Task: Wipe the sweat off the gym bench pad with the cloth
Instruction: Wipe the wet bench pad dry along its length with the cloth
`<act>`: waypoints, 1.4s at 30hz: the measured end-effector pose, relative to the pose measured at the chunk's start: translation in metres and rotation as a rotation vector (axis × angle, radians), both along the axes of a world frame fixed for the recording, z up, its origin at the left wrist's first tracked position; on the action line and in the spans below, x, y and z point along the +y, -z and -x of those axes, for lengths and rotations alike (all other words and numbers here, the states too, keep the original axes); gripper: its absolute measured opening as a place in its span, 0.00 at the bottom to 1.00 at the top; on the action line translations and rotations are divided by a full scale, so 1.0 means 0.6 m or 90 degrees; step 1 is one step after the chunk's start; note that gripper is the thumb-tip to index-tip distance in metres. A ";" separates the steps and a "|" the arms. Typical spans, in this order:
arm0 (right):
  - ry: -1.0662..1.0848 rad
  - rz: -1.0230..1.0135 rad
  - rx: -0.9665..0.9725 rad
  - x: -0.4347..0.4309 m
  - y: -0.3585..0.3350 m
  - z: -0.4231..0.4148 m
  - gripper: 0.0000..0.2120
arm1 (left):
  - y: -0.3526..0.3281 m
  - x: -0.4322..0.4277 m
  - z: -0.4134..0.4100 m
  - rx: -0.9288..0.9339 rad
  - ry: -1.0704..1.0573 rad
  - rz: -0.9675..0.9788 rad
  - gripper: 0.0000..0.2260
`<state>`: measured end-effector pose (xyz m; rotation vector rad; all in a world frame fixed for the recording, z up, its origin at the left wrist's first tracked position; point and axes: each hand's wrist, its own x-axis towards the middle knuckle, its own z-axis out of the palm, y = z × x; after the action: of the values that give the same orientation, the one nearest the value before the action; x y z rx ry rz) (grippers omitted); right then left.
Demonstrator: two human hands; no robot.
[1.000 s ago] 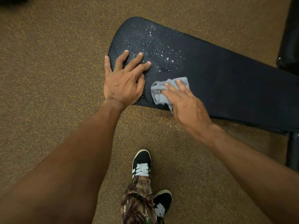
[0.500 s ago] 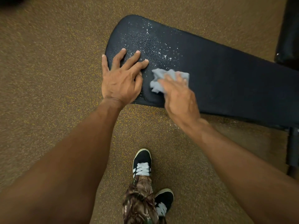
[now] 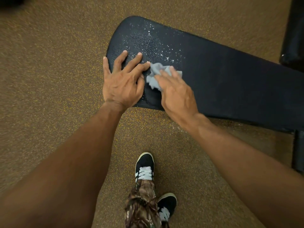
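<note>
Head view: cloth (image 3: 155,76) under right-hand fingers (image 3: 166,78) on pad (image 3: 222,74).

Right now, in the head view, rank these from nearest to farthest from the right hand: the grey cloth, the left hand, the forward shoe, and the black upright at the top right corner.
1. Grey cloth: under the right hand, touching it.
2. Left hand: just beside it, flat on the bench pad.
3. Forward shoe: on the floor below.
4. Black upright: far top right corner.
</note>
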<state>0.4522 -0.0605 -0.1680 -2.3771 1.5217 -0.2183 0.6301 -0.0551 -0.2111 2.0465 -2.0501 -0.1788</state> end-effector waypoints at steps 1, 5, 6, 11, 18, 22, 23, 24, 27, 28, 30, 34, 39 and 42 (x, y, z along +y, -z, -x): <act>-0.044 0.000 0.017 0.014 0.002 0.009 0.22 | -0.001 0.000 0.000 0.000 0.001 -0.003 0.20; -0.098 -0.027 0.068 0.031 -0.008 0.079 0.18 | -0.003 0.002 0.000 -0.001 0.003 -0.001 0.20; -0.066 -0.037 0.073 0.022 -0.012 0.085 0.17 | -0.003 0.003 0.000 -0.002 0.004 0.001 0.19; 0.061 -0.028 0.016 -0.049 -0.017 0.019 0.21 | -0.001 0.002 0.001 -0.010 0.002 0.005 0.19; -0.144 0.036 0.054 -0.003 0.006 0.054 0.22 | -0.001 0.001 0.001 -0.009 -0.003 0.014 0.19; -0.027 0.004 0.068 -0.056 -0.008 0.063 0.18 | -0.002 0.000 0.001 -0.009 0.003 0.010 0.19; 0.002 -0.006 0.066 -0.071 -0.011 0.049 0.19 | -0.002 0.000 0.002 -0.008 0.003 0.009 0.19; 0.014 -0.012 0.051 -0.080 -0.012 0.032 0.20 | -0.001 0.001 0.002 -0.011 0.003 0.010 0.19; -0.020 0.010 0.016 -0.066 -0.006 -0.006 0.20 | -0.001 0.001 0.001 -0.016 0.002 0.013 0.19; -0.040 0.016 0.012 -0.053 -0.005 -0.005 0.19 | -0.001 0.001 0.001 -0.014 0.002 0.011 0.19; -0.062 0.006 -0.014 -0.032 -0.013 0.017 0.16 | -0.002 0.002 0.001 -0.013 0.003 0.008 0.19; 0.038 -0.088 -0.103 -0.040 -0.056 0.051 0.10 | -0.004 0.001 0.001 -0.013 0.002 0.009 0.20; 0.362 -0.391 -0.680 -0.080 -0.093 0.033 0.08 | -0.005 0.002 0.001 -0.013 0.001 0.005 0.20; 0.418 -0.545 -0.777 -0.105 -0.095 0.041 0.12 | -0.005 0.002 0.001 -0.012 0.002 -0.003 0.20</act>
<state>0.4279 -0.1232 -0.1113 -0.6996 1.2353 -0.7761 0.6296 -0.0542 -0.2081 2.0555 -2.0663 -0.1645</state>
